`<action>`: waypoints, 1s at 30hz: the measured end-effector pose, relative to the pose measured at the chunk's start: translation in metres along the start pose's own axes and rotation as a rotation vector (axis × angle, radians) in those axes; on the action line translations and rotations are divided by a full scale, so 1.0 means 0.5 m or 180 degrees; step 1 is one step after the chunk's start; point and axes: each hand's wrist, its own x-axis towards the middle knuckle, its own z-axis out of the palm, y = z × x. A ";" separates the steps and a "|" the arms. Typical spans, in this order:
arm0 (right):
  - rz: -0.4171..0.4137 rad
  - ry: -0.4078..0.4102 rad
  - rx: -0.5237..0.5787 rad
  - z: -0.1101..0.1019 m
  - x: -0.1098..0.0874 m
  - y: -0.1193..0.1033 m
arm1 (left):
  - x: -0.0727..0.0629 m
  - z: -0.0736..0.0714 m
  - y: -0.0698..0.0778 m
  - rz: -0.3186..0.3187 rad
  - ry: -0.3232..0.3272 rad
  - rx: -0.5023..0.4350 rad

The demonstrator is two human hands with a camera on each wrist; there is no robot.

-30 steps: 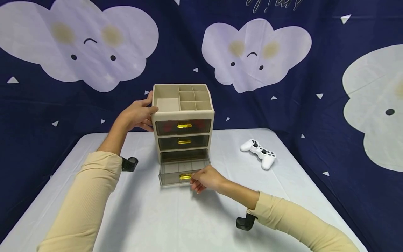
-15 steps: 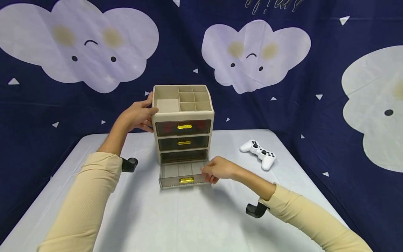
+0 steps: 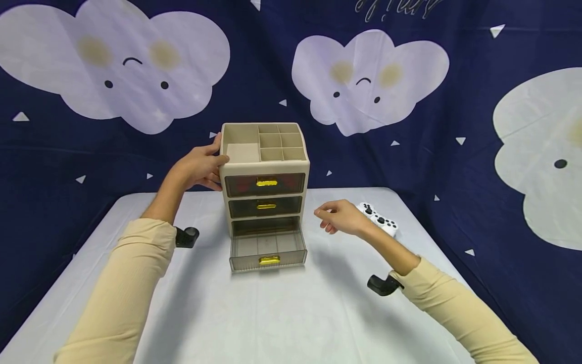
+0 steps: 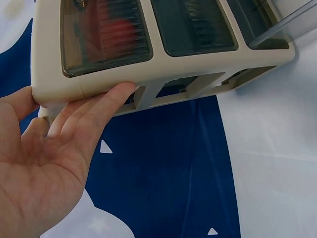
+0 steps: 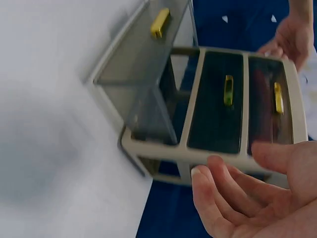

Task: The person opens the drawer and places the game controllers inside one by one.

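A cream desktop drawer organizer [image 3: 268,168] stands upright on the table in the head view. Its bottom drawer [image 3: 268,260], clear grey with a gold handle, is pulled out and has nothing in it. The two drawers above are closed; something red shows dimly through the top one [image 4: 111,34]. My left hand [image 3: 200,164] holds the organizer's upper left side, thumb over the front corner and fingers along the side wall. To the right of the organizer, my right hand [image 3: 343,216] hangs in the air with loosely bent fingers, holding nothing. It partly covers a white game controller [image 3: 379,220].
The organizer's top has one large and several small compartments [image 3: 270,140]. A white cloth covers the table [image 3: 273,318]. Behind it hangs a dark blue curtain [image 3: 259,65] with white clouds. A black camera mount [image 3: 186,237] sits on the left wrist.
My right hand has let go of the bottom drawer's front and moved right and away toward the controller. The drawer is slightly further out. My left hand has stayed in place.
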 end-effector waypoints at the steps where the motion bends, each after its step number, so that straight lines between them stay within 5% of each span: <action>1: 0.0018 0.0072 -0.0053 -0.009 0.000 0.005 | 0.000 0.000 0.000 0.0001 0.0006 0.0004; 14: 0.0204 0.0815 -0.0028 -0.128 -0.014 0.118 | -0.002 -0.001 -0.002 0.0031 0.0029 0.0055; 30: 0.0620 0.1654 -0.0288 -0.169 -0.033 0.230 | -0.001 0.003 -0.002 -0.0015 0.0076 -0.0003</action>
